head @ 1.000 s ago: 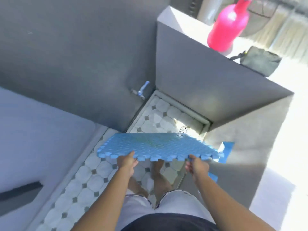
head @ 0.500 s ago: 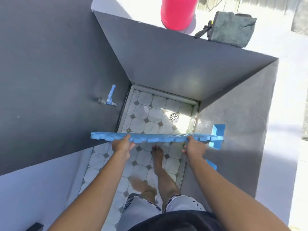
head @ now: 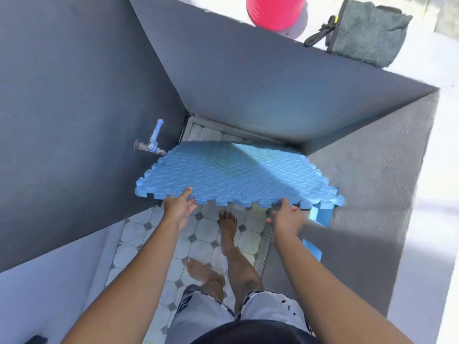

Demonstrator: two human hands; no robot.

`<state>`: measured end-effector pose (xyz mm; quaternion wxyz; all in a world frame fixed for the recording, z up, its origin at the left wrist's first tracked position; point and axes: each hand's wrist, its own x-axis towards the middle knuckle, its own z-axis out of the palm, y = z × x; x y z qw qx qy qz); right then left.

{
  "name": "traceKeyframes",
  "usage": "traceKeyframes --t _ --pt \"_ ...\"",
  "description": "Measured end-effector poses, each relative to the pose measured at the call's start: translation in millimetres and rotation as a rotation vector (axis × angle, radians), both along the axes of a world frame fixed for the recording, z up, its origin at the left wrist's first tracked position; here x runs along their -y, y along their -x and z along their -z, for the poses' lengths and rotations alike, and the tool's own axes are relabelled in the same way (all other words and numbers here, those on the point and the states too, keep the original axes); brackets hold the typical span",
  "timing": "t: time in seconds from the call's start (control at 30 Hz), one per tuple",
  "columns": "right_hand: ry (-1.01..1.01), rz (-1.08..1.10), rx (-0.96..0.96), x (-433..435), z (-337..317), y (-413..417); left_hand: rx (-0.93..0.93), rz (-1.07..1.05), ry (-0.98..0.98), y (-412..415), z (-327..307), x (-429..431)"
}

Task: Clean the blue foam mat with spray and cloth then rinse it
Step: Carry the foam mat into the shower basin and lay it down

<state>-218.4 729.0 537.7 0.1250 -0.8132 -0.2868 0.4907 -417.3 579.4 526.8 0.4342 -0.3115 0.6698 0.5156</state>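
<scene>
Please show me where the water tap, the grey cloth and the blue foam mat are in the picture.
water tap point(head: 154, 142): head view, on its blue handle.
grey cloth point(head: 367, 33): head view, middle of the folded cloth.
blue foam mat point(head: 233, 175): head view, centre of its textured top.

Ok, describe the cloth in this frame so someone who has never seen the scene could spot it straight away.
Start at the dark grey wall behind the washing bay and look along its white top ledge, at the upper right. The cloth lies there, right of the pink spray bottle. It is a folded, fluffy grey-green rectangle with a dark loop at its left edge, the only soft thing on the ledge.
</scene>
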Motion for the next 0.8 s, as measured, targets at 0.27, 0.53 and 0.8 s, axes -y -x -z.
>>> traceKeyframes --t 0.27,0.53,0.8 --pt "0.212 0.077 -0.239 -7 43 30 -0.003 0.062 -0.046 66 62 -17" --pt "0.339 0.026 -0.243 3 96 -10 0.021 0.153 -0.022 46 110 -17" --pt "0.390 0.024 -0.215 33 145 -24 0.075 0.166 0.092 27 149 7"
